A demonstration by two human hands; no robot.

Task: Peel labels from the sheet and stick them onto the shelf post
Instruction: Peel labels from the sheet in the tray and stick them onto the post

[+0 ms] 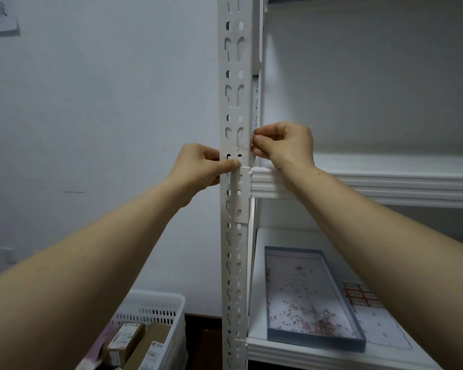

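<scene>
A white perforated shelf post (235, 102) runs up the middle of the head view. A white label (235, 156) is wrapped across the post just above the shelf beam. My left hand (201, 166) holds the post from the left, its thumb pressing the label's lower edge. My right hand (284, 142) is at the post's right edge, fingers curled and fingertips pinching the label's end against the post. A label sheet with red-bordered labels (362, 295) lies on the lower shelf, partly hidden by my right forearm.
A grey-rimmed flat box (316, 340) with a speckled white inside lies on the lower shelf (259, 351). A white slotted basket (155, 305) with cardboard boxes stands on the floor at lower left. The middle shelf beam (385, 188) crosses right of the post.
</scene>
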